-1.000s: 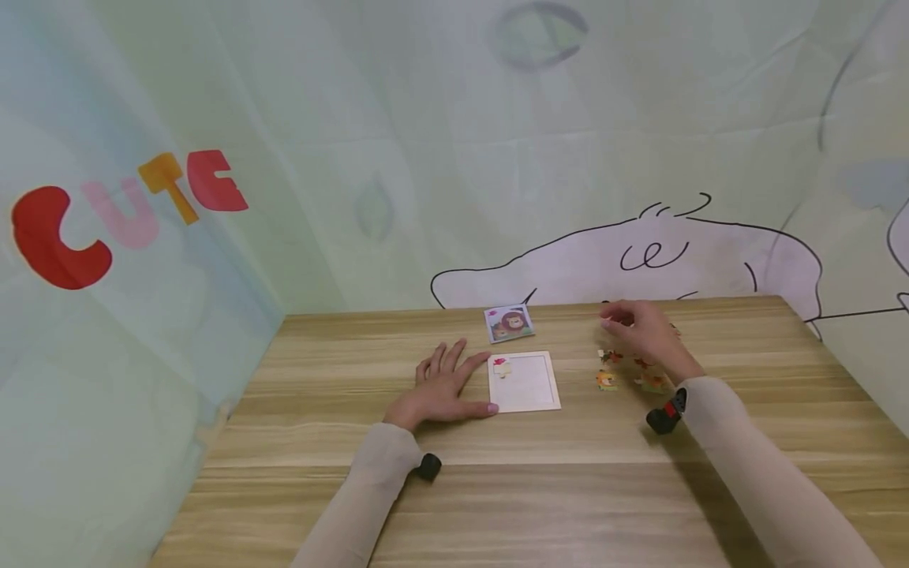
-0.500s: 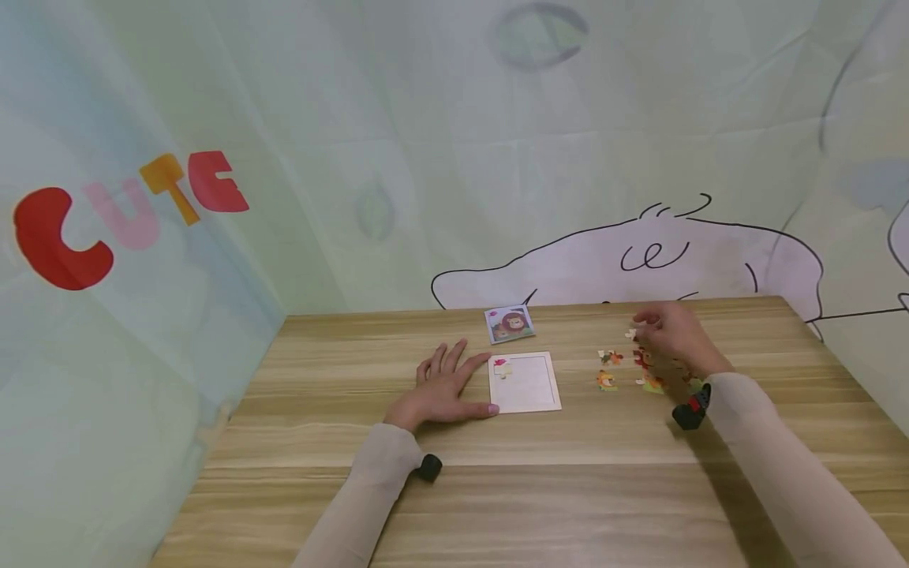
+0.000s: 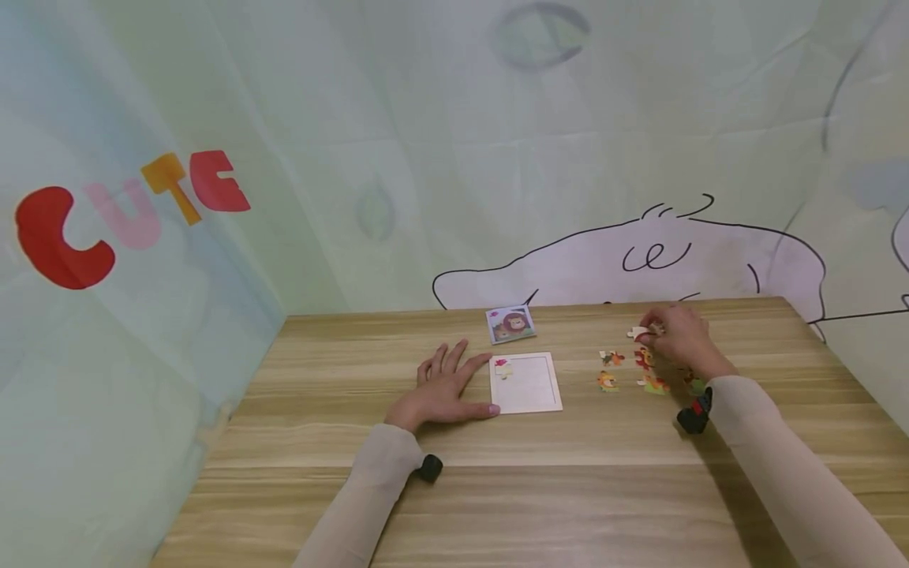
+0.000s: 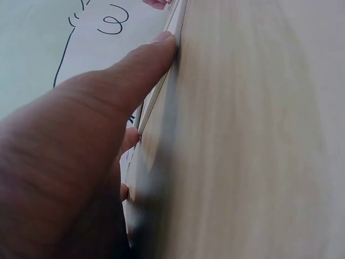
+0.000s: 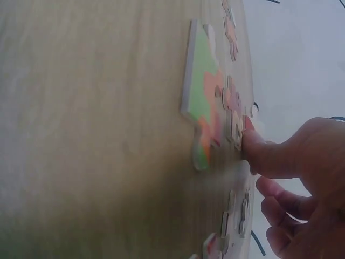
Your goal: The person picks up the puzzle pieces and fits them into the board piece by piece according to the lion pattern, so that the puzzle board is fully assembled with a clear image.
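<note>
My right hand [image 3: 680, 338] pinches a puzzle piece [image 3: 636, 334] near the other pieces [image 3: 607, 382] on the desk [image 3: 540, 489]. It looks light, stiff and thin, so I think its edges are best to hold. My left hand [image 3: 442, 392], fingers spread, touches the white board [image 3: 529, 391].

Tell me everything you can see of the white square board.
The board is thin, perhaps card or wood, with a pale border and dark inner line. It lies flat on the table. A pink and cream puzzle piece sits in its far left corner; the left hand touches its left edge with thumb and index finger.
</note>
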`<move>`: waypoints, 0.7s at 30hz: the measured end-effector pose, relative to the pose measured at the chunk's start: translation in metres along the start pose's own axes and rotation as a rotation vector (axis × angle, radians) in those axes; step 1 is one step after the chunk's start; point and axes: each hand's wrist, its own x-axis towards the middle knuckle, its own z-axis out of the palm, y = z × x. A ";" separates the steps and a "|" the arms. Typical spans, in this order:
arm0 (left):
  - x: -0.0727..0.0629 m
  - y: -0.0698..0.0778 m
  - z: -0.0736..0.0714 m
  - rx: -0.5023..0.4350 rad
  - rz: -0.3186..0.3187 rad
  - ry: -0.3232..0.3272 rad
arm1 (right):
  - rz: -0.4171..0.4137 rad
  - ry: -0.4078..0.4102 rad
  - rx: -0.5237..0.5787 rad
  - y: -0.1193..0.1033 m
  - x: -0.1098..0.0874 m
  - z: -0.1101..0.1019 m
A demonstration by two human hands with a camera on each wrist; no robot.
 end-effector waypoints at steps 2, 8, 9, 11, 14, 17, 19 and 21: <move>0.000 0.000 0.000 -0.002 -0.001 -0.002 | -0.013 0.012 0.016 0.000 0.000 -0.001; 0.001 0.000 0.001 -0.002 -0.015 -0.005 | -0.022 0.031 0.113 -0.003 -0.002 -0.001; 0.001 0.000 0.001 -0.001 -0.016 -0.005 | -0.017 0.034 0.128 -0.004 -0.002 0.000; 0.002 0.000 0.001 -0.001 -0.017 -0.007 | -0.004 0.043 0.154 -0.007 -0.002 0.001; 0.003 -0.001 0.002 -0.006 -0.016 -0.006 | 0.006 0.055 0.181 -0.011 -0.003 0.002; 0.004 -0.003 0.003 -0.007 -0.011 0.003 | 0.015 0.069 0.196 -0.019 -0.003 0.002; 0.004 -0.003 0.003 -0.002 -0.009 0.003 | 0.016 0.076 0.202 -0.025 -0.003 0.002; 0.003 -0.003 0.003 0.000 -0.009 0.003 | 0.013 0.082 0.213 -0.030 -0.003 0.002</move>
